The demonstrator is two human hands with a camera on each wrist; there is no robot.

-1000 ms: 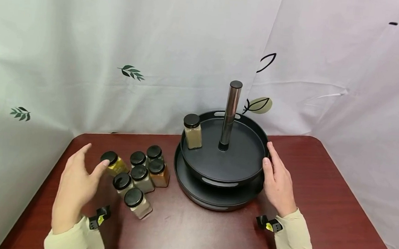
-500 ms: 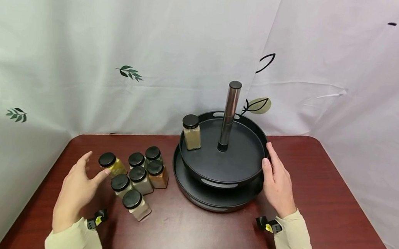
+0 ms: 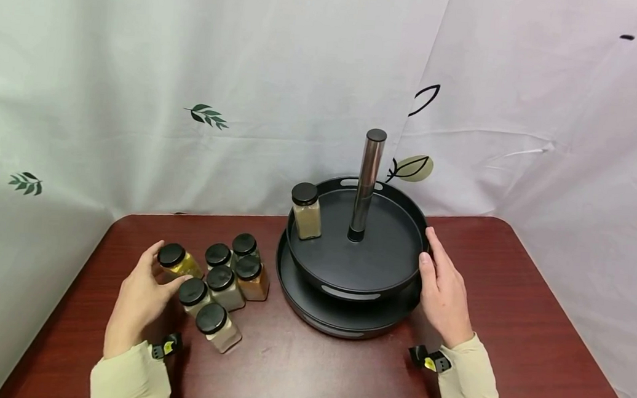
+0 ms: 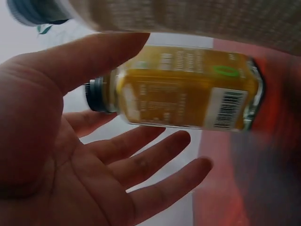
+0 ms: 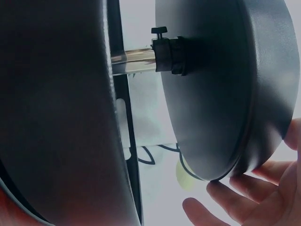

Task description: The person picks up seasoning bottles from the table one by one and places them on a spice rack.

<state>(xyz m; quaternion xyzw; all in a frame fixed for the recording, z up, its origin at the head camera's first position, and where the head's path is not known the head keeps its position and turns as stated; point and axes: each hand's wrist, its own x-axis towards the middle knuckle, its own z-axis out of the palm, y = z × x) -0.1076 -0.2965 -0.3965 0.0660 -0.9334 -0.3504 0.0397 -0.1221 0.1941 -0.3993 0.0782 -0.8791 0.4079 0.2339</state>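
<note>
My left hand (image 3: 141, 304) is spread around a spice jar of yellow contents (image 3: 185, 268) with a black lid. In the left wrist view, the thumb lies by this yellow spice jar (image 4: 174, 94) near its lid, and the fingers stretch out beyond it, not closed round it. My right hand (image 3: 445, 297) touches the right rim of the upper tray (image 3: 387, 253) of a black two-tier rack with nearly straight fingers. A tan spice jar (image 3: 308, 221) stands upright at the upper tray's left. In the right wrist view, fingertips rest along the upper tray's side wall (image 5: 275, 89).
Several black-lidded spice jars cluster right of my left hand, among them an orange one (image 3: 257, 286) and a pale one (image 3: 226, 335). The lower tray (image 3: 303, 299) sits under the upper one. A metal post (image 3: 368, 178) rises from the rack. A pale curtain (image 3: 283, 67) hangs behind the table.
My left hand has moved right and forward, so its thumb and fingers now stand around the yellow spice jar. My right hand stays at the upper tray's rim.
</note>
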